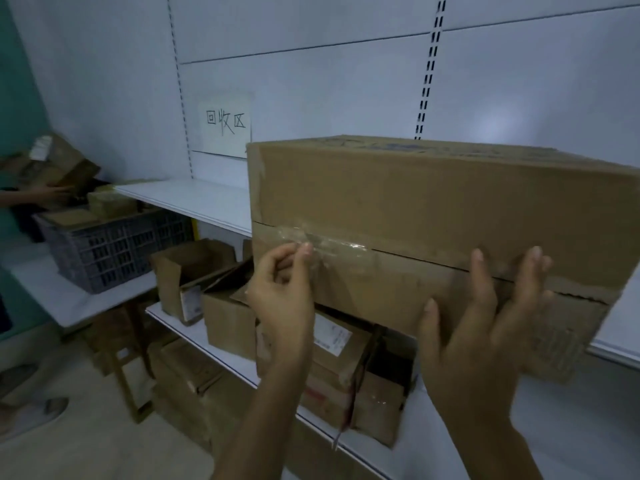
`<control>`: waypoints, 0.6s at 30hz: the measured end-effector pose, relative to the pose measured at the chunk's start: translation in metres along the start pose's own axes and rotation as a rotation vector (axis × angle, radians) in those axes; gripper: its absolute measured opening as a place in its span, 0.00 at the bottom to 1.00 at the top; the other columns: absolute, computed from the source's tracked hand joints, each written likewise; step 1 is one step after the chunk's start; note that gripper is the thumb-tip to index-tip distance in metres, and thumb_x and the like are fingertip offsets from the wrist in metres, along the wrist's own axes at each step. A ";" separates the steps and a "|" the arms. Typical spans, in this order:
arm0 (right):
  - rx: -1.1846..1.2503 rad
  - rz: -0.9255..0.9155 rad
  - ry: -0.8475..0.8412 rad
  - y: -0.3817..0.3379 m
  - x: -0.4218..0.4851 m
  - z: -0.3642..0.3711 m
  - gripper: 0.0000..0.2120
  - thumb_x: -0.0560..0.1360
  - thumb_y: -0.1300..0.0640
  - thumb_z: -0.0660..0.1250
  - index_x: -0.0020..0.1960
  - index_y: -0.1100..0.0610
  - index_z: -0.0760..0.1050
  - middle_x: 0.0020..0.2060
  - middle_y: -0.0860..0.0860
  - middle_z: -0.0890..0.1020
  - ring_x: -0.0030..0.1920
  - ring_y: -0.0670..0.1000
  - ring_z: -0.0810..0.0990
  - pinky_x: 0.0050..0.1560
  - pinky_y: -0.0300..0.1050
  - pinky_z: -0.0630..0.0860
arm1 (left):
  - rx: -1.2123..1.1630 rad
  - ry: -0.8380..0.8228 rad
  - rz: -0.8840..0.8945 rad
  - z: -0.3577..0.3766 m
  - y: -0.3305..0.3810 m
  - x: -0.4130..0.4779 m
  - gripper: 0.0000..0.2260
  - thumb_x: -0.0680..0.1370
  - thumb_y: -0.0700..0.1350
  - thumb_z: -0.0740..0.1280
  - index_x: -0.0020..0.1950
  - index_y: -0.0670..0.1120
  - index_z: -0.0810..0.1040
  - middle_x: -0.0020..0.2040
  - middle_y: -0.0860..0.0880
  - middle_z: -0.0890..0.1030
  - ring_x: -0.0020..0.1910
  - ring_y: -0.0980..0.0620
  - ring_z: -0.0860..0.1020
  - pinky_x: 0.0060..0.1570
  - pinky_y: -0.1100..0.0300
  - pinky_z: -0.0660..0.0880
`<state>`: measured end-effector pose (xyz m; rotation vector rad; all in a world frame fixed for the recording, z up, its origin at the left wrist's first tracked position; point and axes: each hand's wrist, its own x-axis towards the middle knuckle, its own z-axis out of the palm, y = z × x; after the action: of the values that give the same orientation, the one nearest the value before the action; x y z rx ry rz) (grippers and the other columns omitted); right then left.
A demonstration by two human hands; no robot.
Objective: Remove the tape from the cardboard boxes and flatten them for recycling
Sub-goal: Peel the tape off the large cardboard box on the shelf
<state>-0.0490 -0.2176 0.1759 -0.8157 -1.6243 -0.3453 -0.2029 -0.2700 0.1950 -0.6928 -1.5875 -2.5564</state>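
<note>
White slotted wall panels (311, 81) back two white shelves (194, 199). Before the upper one the cardboard box (433, 195) is held up, long axis left to right, taped seam facing the camera. The right grip (485, 327), fingers spread straight, presses its near face. The left grip (280, 292) pinches the lifted tape (332, 242).

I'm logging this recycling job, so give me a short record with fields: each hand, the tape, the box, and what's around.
left hand: pinches the lifted end of the clear tape
right hand: fingers spread flat against the large box
tape state: crumpled, on the seam between the flaps
box state: assembled, not yet flattened
lower shelf: several opened boxes
left side: grey crate holding cardboard
wall: handwritten paper sign
</note>
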 end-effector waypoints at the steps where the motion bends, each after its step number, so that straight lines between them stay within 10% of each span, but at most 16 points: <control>1: -0.006 0.003 -0.024 -0.004 -0.001 0.001 0.28 0.74 0.60 0.66 0.71 0.65 0.62 0.71 0.71 0.56 0.74 0.66 0.50 0.72 0.67 0.50 | -0.038 -0.010 -0.002 0.005 0.000 -0.005 0.07 0.73 0.44 0.73 0.47 0.50 0.78 0.39 0.53 0.82 0.36 0.62 0.80 0.35 0.70 0.75; 7: -0.071 -0.147 -0.077 -0.013 -0.001 0.012 0.23 0.74 0.65 0.66 0.69 0.65 0.68 0.71 0.65 0.63 0.74 0.60 0.55 0.73 0.61 0.50 | 0.125 -0.007 0.258 0.025 0.003 -0.025 0.07 0.79 0.51 0.64 0.58 0.56 0.74 0.48 0.60 0.80 0.45 0.71 0.77 0.42 0.76 0.71; 12: 0.149 -0.125 -0.125 -0.027 0.003 0.022 0.19 0.81 0.60 0.49 0.67 0.64 0.70 0.70 0.62 0.67 0.73 0.57 0.58 0.74 0.55 0.53 | 0.396 -0.140 0.298 0.033 -0.001 -0.038 0.37 0.69 0.72 0.61 0.73 0.53 0.67 0.62 0.57 0.65 0.59 0.63 0.67 0.53 0.71 0.67; 18: 0.017 -0.151 -0.165 -0.021 0.002 0.029 0.25 0.78 0.56 0.55 0.73 0.63 0.63 0.73 0.60 0.63 0.74 0.56 0.57 0.73 0.54 0.53 | 0.346 -0.119 0.361 0.014 -0.007 -0.002 0.08 0.78 0.45 0.66 0.56 0.52 0.81 0.44 0.56 0.80 0.45 0.56 0.79 0.43 0.66 0.75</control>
<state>-0.0848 -0.2136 0.1754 -0.7259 -1.8464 -0.3778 -0.1983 -0.2551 0.1939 -0.9958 -1.6944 -1.9599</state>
